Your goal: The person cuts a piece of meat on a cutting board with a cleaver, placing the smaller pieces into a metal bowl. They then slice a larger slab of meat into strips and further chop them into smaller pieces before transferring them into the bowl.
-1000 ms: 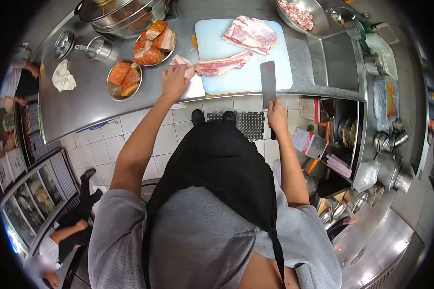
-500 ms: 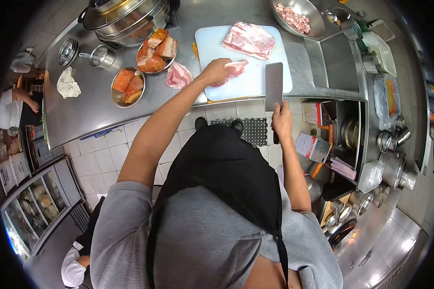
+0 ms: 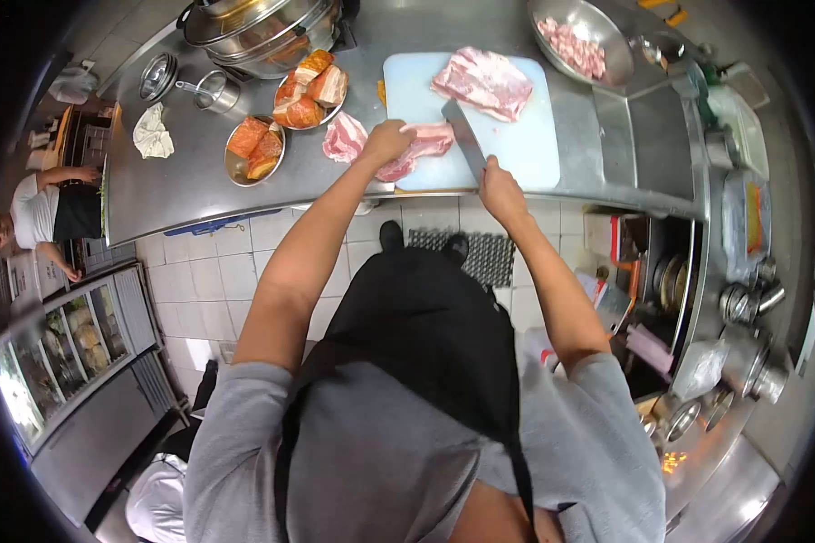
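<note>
Steel counter (image 3: 176, 188) spans my view's top above white floor tiles (image 3: 199, 285); on the board (image 3: 529, 154) the meat strip (image 3: 433, 138) lies roughly left to right, its right end pointing at the knife (image 3: 464, 140), whose blade slants away and leftward from the right hand (image 3: 502, 192), closed round its handle; the left hand (image 3: 387, 141) rests on the strip, fingertips hidden, so I cannot tell pressing from pinching; I also cannot make out whether the edge touches it, or whether the strip's lower part is a second piece; the counter's far side is cut off.
</note>
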The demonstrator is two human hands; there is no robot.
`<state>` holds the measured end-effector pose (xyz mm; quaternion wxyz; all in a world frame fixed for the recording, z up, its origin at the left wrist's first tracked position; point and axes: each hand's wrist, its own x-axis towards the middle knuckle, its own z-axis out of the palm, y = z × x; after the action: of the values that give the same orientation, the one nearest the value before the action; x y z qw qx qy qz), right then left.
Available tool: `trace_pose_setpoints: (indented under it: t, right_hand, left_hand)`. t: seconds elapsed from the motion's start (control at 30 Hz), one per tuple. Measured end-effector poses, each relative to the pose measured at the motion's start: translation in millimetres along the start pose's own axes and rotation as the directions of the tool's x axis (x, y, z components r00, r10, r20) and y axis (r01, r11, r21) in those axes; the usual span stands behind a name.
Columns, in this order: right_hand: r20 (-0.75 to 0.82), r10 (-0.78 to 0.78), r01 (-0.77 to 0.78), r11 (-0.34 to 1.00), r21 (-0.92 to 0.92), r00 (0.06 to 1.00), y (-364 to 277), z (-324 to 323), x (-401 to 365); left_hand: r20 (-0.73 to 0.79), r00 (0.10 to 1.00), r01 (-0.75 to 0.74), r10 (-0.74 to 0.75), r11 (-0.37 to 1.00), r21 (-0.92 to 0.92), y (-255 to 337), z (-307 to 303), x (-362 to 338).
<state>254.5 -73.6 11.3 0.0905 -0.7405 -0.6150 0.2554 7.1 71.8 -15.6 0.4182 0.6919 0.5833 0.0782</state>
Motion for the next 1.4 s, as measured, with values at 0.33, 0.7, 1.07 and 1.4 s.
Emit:
trace_pose_setpoints:
  t: [0.33,0.7,1.07,1.4]
  right_hand:
    - [-0.172,0.086,-0.045,0.972,0.230,0.981,-4.3,-71.0,-35.5]
    - [0.009,-0.022,0.022,1.000,-0.003,1.000,-4.3,1.2,-1.9]
    - [0.005,0.127,-0.120,0.927,0.354,0.992,86.7,-29.3,-47.7]
    - [-0.526,-0.005,0.186,0.938,0.292,0.850,-48.4,-107.9,-62.1]
  left_hand:
    - [0.059,0.991,0.121,-0.119,0.992,-0.040,-10.7,9.0,1.5]
    - [-0.067,0.994,-0.081,0.091,0.986,0.144,6.4,-0.5,-6.9]
    - [0.158,0.985,-0.063,0.067,0.998,-0.028,61.2,9.4,-1.7]
    - [0.025,0.994,-0.112,0.110,0.988,0.106,15.9,23.0,-5.7]
